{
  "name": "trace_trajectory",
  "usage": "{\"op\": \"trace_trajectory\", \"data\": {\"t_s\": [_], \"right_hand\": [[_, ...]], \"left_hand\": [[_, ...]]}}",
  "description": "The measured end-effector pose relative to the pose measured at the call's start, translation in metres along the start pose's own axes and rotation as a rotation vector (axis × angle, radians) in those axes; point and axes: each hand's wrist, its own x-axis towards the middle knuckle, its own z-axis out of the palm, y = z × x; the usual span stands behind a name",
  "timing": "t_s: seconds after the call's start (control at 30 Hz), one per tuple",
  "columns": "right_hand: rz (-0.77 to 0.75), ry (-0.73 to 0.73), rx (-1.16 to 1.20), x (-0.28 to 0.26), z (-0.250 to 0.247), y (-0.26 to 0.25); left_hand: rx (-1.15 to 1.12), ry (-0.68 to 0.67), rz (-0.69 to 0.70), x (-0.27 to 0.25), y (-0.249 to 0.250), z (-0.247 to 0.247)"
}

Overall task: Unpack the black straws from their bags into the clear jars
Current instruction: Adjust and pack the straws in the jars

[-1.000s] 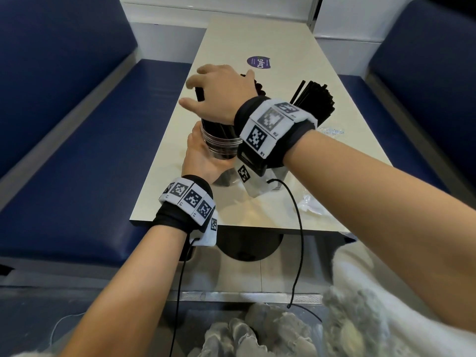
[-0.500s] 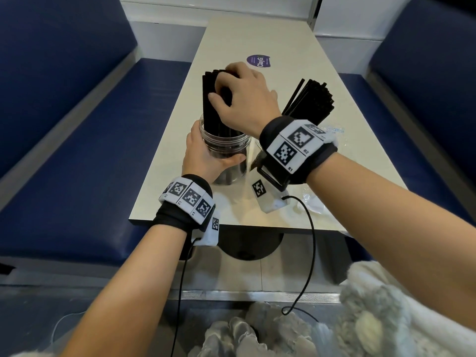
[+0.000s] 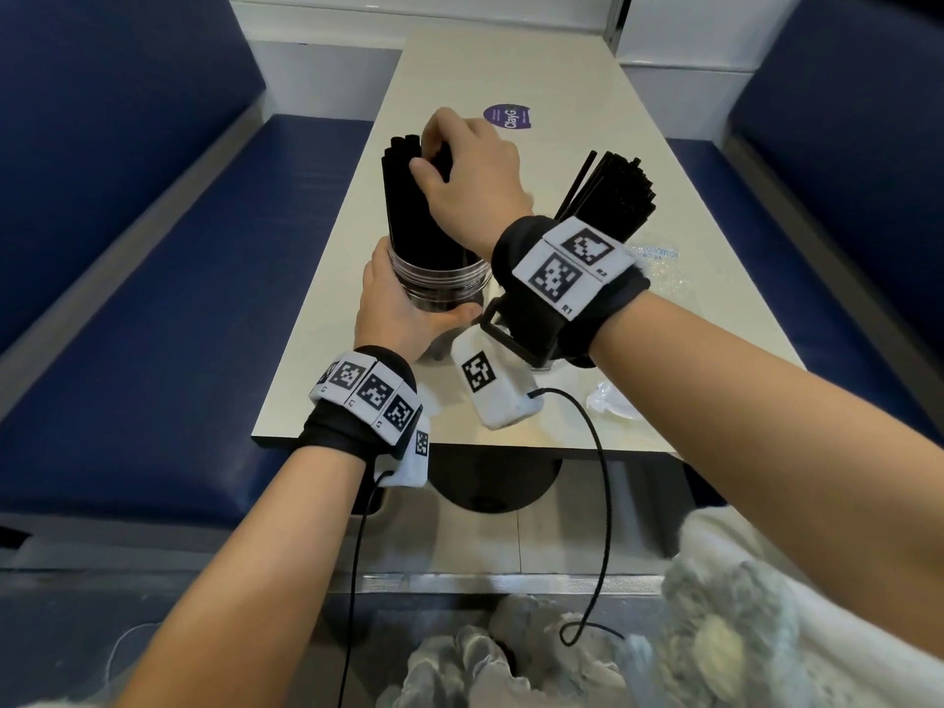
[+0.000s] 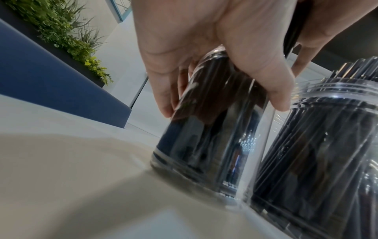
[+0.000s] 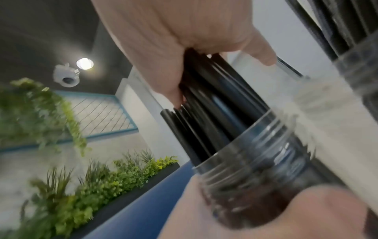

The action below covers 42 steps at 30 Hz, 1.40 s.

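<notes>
Two jars on the table [image 3: 327, 319], both already loaded with black straws. Near jar [image 3: 439, 286] sits centre-left of the head view; left hand [image 3: 396, 311] is wrapped round its body, fingers and thumb curled on the clear wall, steadying it upright. Left wrist view confirms: palm and fingers against the glass, base flat on the table.

Right hand [image 3: 470, 176] is over the straws [image 3: 408, 196] in that jar, fingers curled and pinching the top ends of the bundle. Right wrist view shows the thumb pressed on the bundle above the threaded rim. Looks like settling or straightening the last batch, not lifting.

Second jar [image 4: 319, 129] is just right of the first, touching or nearly so in the left wrist view, mostly hidden behind the right wrist in the head view; its straws [image 3: 613, 196] fan out loosely above.

Empty clear bags: one [image 3: 659, 263] at right edge of the table, another [image 3: 610, 401] lower right.

Progress: near the end, I'd judge. No full bag visible; remaining work seems to be tidying the bundle and letting go.
</notes>
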Motion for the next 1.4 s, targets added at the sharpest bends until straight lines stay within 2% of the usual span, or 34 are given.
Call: {"op": "trace_trajectory", "data": {"t_s": [0.07, 0.17, 0.23, 0.3, 0.4, 0.5, 0.67, 0.9, 1.07, 1.3, 1.4], "right_hand": [[-0.036, -0.021, -0.160, -0.002, -0.003, 0.002], [-0.197, -0.020, -0.377, 0.001, -0.007, -0.003], [-0.262, -0.111, -0.487, 0.005, -0.005, -0.011], [-0.284, -0.218, -0.588, 0.011, 0.000, -0.017], [-0.200, -0.303, -0.655, 0.017, 0.005, -0.023], [-0.085, -0.298, -0.610, 0.020, 0.005, -0.024], [-0.051, -0.222, -0.537, 0.019, 0.004, -0.023], [0.038, -0.116, -0.178, 0.020, -0.007, -0.025], [0.133, -0.177, -0.117, 0.014, -0.008, -0.014], [0.115, -0.035, -0.054, 0.014, -0.006, -0.008], [0.117, -0.057, 0.003, 0.023, -0.012, -0.013]], "left_hand": [[-0.003, -0.003, -0.008, -0.001, 0.002, 0.000], [-0.009, -0.018, -0.018, -0.001, 0.003, -0.001], [-0.033, -0.016, -0.022, -0.002, 0.006, -0.002], [-0.074, -0.013, -0.023, -0.003, 0.007, -0.001], [-0.079, -0.027, -0.024, -0.004, 0.006, -0.001], [-0.049, -0.033, -0.024, -0.005, 0.007, -0.004], [0.016, -0.023, -0.017, -0.004, 0.004, -0.004], [0.063, 0.045, 0.012, -0.001, 0.006, -0.009], [0.185, 0.074, 0.058, 0.003, 0.007, -0.019], [0.245, 0.071, 0.068, 0.001, 0.005, -0.019], [0.208, 0.065, 0.064, 0.000, 0.007, -0.019]]}}
